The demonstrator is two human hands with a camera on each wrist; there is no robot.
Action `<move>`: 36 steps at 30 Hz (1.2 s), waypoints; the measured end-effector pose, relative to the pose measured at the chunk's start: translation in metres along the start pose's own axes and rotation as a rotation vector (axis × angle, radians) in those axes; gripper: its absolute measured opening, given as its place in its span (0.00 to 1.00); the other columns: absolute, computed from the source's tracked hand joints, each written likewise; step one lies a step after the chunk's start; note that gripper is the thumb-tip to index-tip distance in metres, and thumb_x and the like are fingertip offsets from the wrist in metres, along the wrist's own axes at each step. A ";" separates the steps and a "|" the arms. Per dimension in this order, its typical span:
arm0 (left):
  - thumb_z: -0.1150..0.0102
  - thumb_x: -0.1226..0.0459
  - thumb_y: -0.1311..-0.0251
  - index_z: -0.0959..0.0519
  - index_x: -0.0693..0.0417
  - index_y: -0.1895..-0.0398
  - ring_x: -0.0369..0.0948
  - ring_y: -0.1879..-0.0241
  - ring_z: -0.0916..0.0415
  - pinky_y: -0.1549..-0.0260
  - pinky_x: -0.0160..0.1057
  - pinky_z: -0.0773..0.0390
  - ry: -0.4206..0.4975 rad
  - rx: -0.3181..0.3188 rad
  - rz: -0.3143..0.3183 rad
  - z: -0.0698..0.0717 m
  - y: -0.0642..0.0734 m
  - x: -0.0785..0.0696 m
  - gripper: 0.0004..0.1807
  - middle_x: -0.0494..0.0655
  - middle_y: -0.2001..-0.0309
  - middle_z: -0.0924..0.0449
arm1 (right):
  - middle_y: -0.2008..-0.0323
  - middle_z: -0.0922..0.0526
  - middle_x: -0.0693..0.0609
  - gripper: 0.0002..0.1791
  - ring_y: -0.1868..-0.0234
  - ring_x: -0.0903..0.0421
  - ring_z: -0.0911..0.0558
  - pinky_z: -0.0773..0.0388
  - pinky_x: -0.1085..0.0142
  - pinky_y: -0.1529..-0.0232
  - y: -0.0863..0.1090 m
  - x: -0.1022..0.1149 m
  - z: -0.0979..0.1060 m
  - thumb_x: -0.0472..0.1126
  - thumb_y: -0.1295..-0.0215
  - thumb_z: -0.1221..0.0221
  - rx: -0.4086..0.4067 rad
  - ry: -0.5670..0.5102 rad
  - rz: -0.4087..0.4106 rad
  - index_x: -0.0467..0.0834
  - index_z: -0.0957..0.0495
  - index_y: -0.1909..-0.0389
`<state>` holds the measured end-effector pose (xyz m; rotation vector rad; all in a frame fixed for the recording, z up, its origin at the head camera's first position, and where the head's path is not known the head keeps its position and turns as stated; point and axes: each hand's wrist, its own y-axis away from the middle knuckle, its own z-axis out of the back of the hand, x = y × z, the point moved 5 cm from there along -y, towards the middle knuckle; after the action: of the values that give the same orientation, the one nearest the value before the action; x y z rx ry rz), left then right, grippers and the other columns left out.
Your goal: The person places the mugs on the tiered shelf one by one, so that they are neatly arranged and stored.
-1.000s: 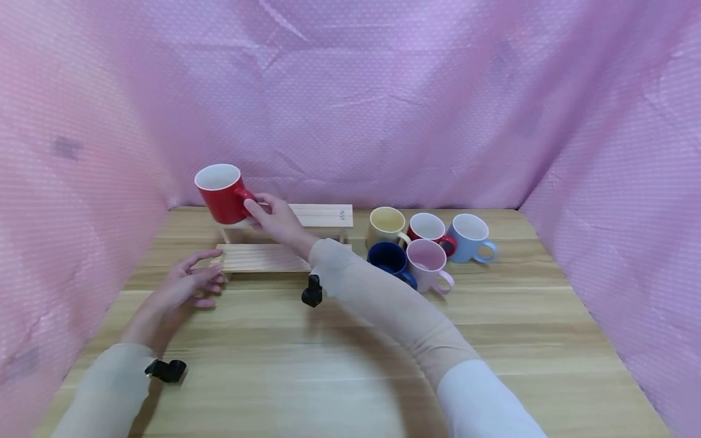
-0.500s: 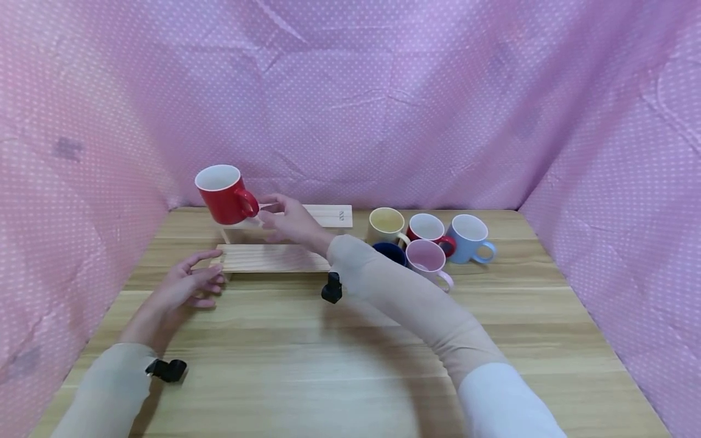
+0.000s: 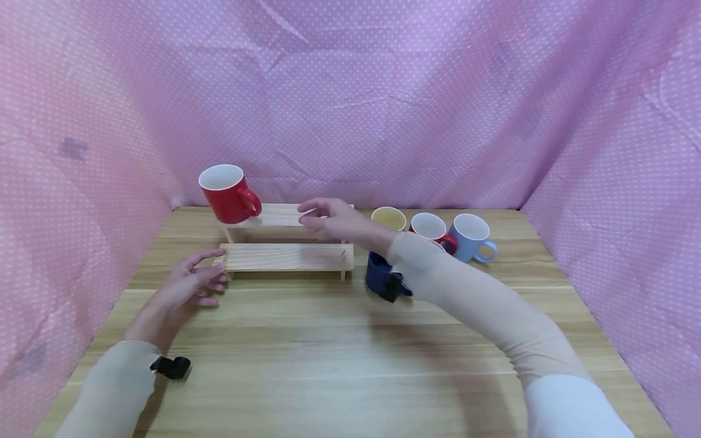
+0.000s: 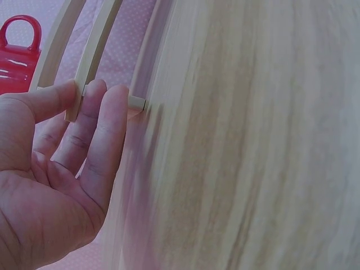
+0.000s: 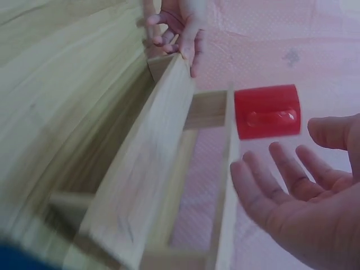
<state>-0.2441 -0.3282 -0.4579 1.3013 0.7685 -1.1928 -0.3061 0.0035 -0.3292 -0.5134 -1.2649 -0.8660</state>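
Observation:
A red mug [image 3: 229,196] with a white inside stands upright on the left end of the upper board of a two-tier wooden rack [image 3: 287,258]. My left hand [image 3: 188,283] pinches the left end of the lower board; in the left wrist view the thumb [image 4: 53,101] lies on one side of the board and fingers on the other. My right hand [image 3: 339,220] is over the right part of the upper board, apart from the mug, holding nothing. In the right wrist view its fingers are spread and slightly bent, with the red mug beyond them.
Right of the rack stand a yellow mug [image 3: 389,218], a dark blue mug [image 3: 376,275], another red mug [image 3: 429,225] and a light blue mug [image 3: 470,236]. My right forearm covers a pink mug almost wholly. Pink dotted cloth [image 3: 350,109] encloses the table [image 3: 285,365].
My right hand has let go of the red mug's handle and moved right, away from it. The mug stays on the upper board. My left hand keeps its place at the rack.

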 end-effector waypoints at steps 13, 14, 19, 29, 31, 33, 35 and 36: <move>0.41 0.50 0.28 0.42 0.44 0.22 0.40 0.62 0.17 0.65 0.50 0.13 -0.031 -0.005 0.012 0.001 -0.001 -0.001 0.36 0.44 0.58 0.14 | 0.37 0.22 0.45 0.23 0.38 0.50 0.23 0.25 0.59 0.40 0.111 -0.017 0.091 0.44 0.24 0.42 -0.224 0.138 0.140 0.41 0.28 0.33; 0.41 0.50 0.28 0.42 0.44 0.22 0.40 0.62 0.17 0.64 0.50 0.13 -0.031 -0.005 0.011 0.001 -0.001 -0.001 0.36 0.45 0.58 0.14 | 0.37 0.22 0.45 0.23 0.38 0.50 0.23 0.24 0.62 0.40 0.120 -0.020 0.098 0.44 0.24 0.42 -0.266 0.146 0.151 0.41 0.28 0.32; 0.41 0.51 0.28 0.41 0.45 0.22 0.40 0.62 0.16 0.65 0.50 0.13 -0.027 0.002 0.000 -0.001 0.001 -0.002 0.35 0.45 0.58 0.14 | 0.35 0.25 0.42 0.26 0.36 0.52 0.25 0.27 0.72 0.40 0.161 -0.051 0.121 0.43 0.23 0.43 -0.462 0.104 0.192 0.37 0.32 0.30; 0.41 0.51 0.28 0.41 0.47 0.23 0.40 0.62 0.16 0.65 0.50 0.13 -0.032 0.010 -0.020 -0.002 0.001 -0.003 0.35 0.45 0.59 0.14 | 0.30 0.34 0.34 0.34 0.30 0.37 0.34 0.29 0.77 0.41 0.209 -0.132 0.116 0.35 0.26 0.40 -0.655 0.132 0.178 0.33 0.42 0.25; 0.41 0.51 0.28 0.42 0.47 0.23 0.40 0.62 0.16 0.65 0.50 0.13 -0.033 0.009 -0.017 -0.002 0.001 -0.003 0.35 0.45 0.59 0.14 | 0.28 0.37 0.34 0.36 0.29 0.36 0.36 0.29 0.68 0.35 0.212 -0.145 0.112 0.37 0.26 0.40 -0.649 0.103 0.127 0.34 0.45 0.23; 0.41 0.51 0.28 0.42 0.47 0.22 0.40 0.62 0.16 0.65 0.50 0.13 -0.028 0.009 -0.014 -0.002 0.002 -0.003 0.36 0.46 0.58 0.14 | 0.26 0.38 0.35 0.38 0.28 0.36 0.36 0.31 0.62 0.33 0.214 -0.155 0.108 0.41 0.25 0.41 -0.628 0.088 0.072 0.36 0.47 0.22; 0.41 0.51 0.28 0.43 0.47 0.22 0.41 0.62 0.16 0.65 0.51 0.13 -0.031 0.007 -0.016 -0.002 0.002 -0.003 0.37 0.46 0.58 0.14 | 0.26 0.39 0.35 0.38 0.28 0.37 0.36 0.30 0.60 0.33 0.216 -0.161 0.106 0.43 0.24 0.42 -0.601 0.058 0.042 0.36 0.47 0.22; 0.41 0.51 0.28 0.43 0.47 0.22 0.41 0.62 0.16 0.65 0.51 0.13 -0.031 0.003 -0.018 -0.003 0.003 -0.002 0.37 0.47 0.58 0.14 | 0.26 0.38 0.36 0.37 0.29 0.38 0.35 0.30 0.59 0.33 0.216 -0.163 0.105 0.44 0.24 0.42 -0.590 0.046 0.031 0.36 0.47 0.22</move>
<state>-0.2416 -0.3255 -0.4556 1.2780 0.7569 -1.2264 -0.2071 0.2563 -0.4331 -0.9701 -0.9441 -1.2214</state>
